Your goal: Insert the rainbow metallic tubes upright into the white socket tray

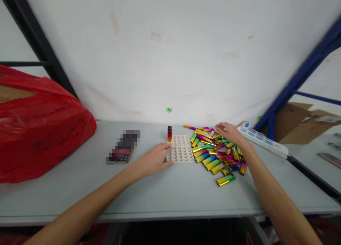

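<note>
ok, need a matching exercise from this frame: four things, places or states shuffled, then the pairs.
1. White tray
2. Shiny pieces
3. Red bag
4. Power strip

A. By the blue frame
B. At the fingers of the left hand
C. In a loose heap, with the right hand at its far side
D. At the far left of the picture

Pairs: 1-B, 2-C, 3-D, 4-A

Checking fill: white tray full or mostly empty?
Mostly empty: the white tray shows rows of bare holes; red pieces stand at its far left corner.
</note>
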`<state>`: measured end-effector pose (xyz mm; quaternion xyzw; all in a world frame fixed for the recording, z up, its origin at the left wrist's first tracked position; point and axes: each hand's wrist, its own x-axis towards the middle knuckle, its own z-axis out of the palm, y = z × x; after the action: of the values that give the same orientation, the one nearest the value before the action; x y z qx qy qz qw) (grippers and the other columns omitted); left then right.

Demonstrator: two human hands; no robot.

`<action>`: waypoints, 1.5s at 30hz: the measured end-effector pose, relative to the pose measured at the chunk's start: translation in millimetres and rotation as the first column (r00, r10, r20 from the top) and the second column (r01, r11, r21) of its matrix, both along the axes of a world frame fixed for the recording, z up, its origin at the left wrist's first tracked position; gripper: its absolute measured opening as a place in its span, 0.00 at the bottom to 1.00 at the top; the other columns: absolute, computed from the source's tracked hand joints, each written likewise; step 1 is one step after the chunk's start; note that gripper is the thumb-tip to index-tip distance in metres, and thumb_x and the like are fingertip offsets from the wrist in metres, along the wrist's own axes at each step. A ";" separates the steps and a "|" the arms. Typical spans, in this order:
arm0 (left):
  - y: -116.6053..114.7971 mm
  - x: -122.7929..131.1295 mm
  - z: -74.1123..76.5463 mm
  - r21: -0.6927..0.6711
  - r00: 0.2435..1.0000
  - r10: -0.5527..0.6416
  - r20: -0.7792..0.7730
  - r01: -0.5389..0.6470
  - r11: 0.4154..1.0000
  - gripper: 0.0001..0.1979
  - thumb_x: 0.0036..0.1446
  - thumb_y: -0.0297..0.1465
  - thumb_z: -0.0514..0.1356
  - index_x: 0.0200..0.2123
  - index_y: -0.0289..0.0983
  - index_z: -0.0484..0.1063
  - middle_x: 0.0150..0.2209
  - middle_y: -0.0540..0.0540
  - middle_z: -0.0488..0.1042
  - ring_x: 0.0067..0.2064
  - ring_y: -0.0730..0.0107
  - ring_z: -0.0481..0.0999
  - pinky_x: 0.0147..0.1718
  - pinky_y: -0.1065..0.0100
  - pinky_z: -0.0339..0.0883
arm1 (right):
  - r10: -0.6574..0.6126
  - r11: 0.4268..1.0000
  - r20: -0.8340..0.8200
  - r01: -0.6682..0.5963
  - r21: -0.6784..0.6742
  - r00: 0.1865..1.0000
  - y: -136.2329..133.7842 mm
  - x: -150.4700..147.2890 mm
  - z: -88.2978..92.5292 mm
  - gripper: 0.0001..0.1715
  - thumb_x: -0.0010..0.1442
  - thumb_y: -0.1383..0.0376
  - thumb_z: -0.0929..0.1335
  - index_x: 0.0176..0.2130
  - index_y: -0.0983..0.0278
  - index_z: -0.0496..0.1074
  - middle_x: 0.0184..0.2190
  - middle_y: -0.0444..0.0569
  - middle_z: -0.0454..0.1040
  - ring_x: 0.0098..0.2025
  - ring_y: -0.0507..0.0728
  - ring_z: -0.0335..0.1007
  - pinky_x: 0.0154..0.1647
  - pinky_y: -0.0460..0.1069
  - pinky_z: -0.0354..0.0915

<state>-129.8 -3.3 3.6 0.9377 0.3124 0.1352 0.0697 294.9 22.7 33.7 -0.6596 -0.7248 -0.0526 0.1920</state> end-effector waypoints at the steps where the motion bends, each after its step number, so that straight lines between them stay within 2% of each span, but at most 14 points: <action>1: 0.0 0.2 0.1 0.000 1.000 0.003 -0.007 -0.003 1.000 0.26 0.64 0.41 0.64 0.60 0.33 0.70 0.63 0.33 0.70 0.65 0.50 0.69 0.65 0.53 0.63 | -0.003 1.000 0.026 0.004 -0.010 1.000 -0.5 5.6 -3.5 0.18 0.68 0.60 0.64 0.49 0.66 0.78 0.47 0.59 0.81 0.49 0.62 0.77 0.54 0.54 0.68; 5: 0.0 0.8 0.7 0.013 1.000 0.001 -0.009 -0.001 1.000 0.25 0.65 0.41 0.63 0.60 0.33 0.71 0.63 0.34 0.70 0.65 0.51 0.69 0.65 0.55 0.63 | 0.018 0.993 0.101 -0.006 -0.117 0.995 -6.4 17.6 -16.3 0.20 0.66 0.64 0.65 0.53 0.69 0.78 0.54 0.62 0.79 0.56 0.64 0.75 0.60 0.56 0.66; 8: 0.6 0.6 0.5 0.015 0.999 0.005 -0.036 -0.004 1.000 0.25 0.65 0.42 0.62 0.60 0.33 0.71 0.63 0.33 0.70 0.65 0.51 0.69 0.65 0.55 0.63 | 0.073 0.982 0.096 -0.055 -0.180 0.993 -14.2 16.6 -21.1 0.19 0.65 0.66 0.66 0.53 0.65 0.79 0.53 0.58 0.80 0.52 0.63 0.78 0.57 0.55 0.69; 13: 1.4 -0.6 0.2 0.009 1.000 -0.006 -0.008 0.006 1.000 0.25 0.65 0.42 0.62 0.59 0.33 0.72 0.63 0.33 0.70 0.64 0.50 0.70 0.65 0.53 0.64 | 0.108 0.980 0.024 -0.102 -0.169 0.994 -23.3 18.7 -15.0 0.16 0.65 0.67 0.66 0.45 0.60 0.83 0.47 0.51 0.83 0.48 0.61 0.80 0.55 0.54 0.70; 19: 0.1 -0.3 4.4 0.014 1.000 -0.008 -0.020 0.008 1.000 0.25 0.65 0.42 0.62 0.59 0.33 0.72 0.63 0.33 0.71 0.64 0.50 0.70 0.65 0.53 0.64 | -0.006 0.995 0.047 0.011 -0.100 0.999 -6.9 23.6 -7.4 0.18 0.67 0.63 0.65 0.48 0.64 0.82 0.45 0.54 0.84 0.46 0.62 0.80 0.50 0.53 0.71; 23: 1.3 -1.0 3.4 0.020 1.000 -0.022 -0.003 0.022 1.000 0.24 0.66 0.43 0.61 0.59 0.34 0.72 0.62 0.33 0.71 0.63 0.50 0.71 0.64 0.53 0.65 | -0.065 0.982 0.164 0.092 -0.165 0.984 10.1 9.8 -12.9 0.17 0.65 0.55 0.69 0.41 0.63 0.83 0.38 0.55 0.84 0.41 0.61 0.80 0.42 0.49 0.70; 27: 2.2 -1.5 1.9 0.016 1.000 -0.023 -0.004 0.023 1.000 0.25 0.66 0.43 0.61 0.59 0.34 0.71 0.63 0.33 0.71 0.63 0.50 0.71 0.64 0.52 0.64 | -0.128 0.974 0.227 0.165 -0.153 0.966 15.0 -0.1 -22.6 0.24 0.62 0.48 0.70 0.40 0.65 0.82 0.39 0.58 0.83 0.41 0.61 0.79 0.42 0.49 0.69; 35: -1.1 0.2 5.3 0.008 1.000 -0.006 -0.013 0.006 1.000 0.25 0.66 0.43 0.60 0.59 0.33 0.71 0.63 0.33 0.71 0.64 0.51 0.70 0.64 0.54 0.64 | -0.076 0.962 0.262 0.140 -0.234 0.962 15.9 3.1 -24.8 0.25 0.65 0.48 0.67 0.43 0.65 0.81 0.41 0.58 0.83 0.43 0.63 0.80 0.42 0.50 0.68; 38: -1.2 -0.4 5.3 0.006 1.000 -0.007 -0.006 0.007 1.000 0.24 0.66 0.43 0.60 0.59 0.34 0.71 0.63 0.34 0.71 0.64 0.52 0.70 0.64 0.55 0.64 | -0.061 0.960 0.175 0.106 -0.258 0.983 15.5 4.3 -25.5 0.22 0.63 0.49 0.70 0.42 0.64 0.79 0.40 0.56 0.83 0.41 0.62 0.80 0.41 0.50 0.69; 41: -0.9 -1.2 5.4 0.004 1.000 -0.001 -0.010 0.001 1.000 0.25 0.66 0.43 0.61 0.59 0.35 0.71 0.63 0.35 0.71 0.63 0.52 0.71 0.64 0.55 0.63 | -0.112 0.974 -0.059 0.097 -0.204 0.992 11.9 5.8 -29.1 0.22 0.58 0.52 0.74 0.45 0.64 0.75 0.40 0.55 0.83 0.40 0.61 0.80 0.40 0.50 0.70; 43: -0.3 -1.4 5.1 0.009 1.000 -0.004 -0.021 0.004 1.000 0.25 0.66 0.43 0.61 0.59 0.35 0.71 0.63 0.35 0.70 0.63 0.52 0.71 0.64 0.55 0.63 | -0.108 0.988 -0.230 0.078 -0.134 0.967 8.6 5.9 -30.5 0.24 0.56 0.53 0.75 0.47 0.62 0.72 0.37 0.53 0.83 0.38 0.61 0.80 0.40 0.51 0.71; 45: 0.4 -1.1 4.3 0.013 1.000 -0.007 -0.029 0.008 1.000 0.25 0.66 0.43 0.61 0.59 0.35 0.71 0.63 0.35 0.70 0.64 0.52 0.70 0.65 0.56 0.63 | -0.048 0.999 -0.396 0.034 -0.042 0.917 5.1 3.2 -28.7 0.24 0.56 0.51 0.75 0.47 0.61 0.70 0.35 0.51 0.83 0.36 0.60 0.79 0.41 0.53 0.72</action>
<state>-131.0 -2.9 7.9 0.9412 0.3090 0.1233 0.0596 298.1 27.8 4.9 -0.6748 -0.6575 0.0907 0.3226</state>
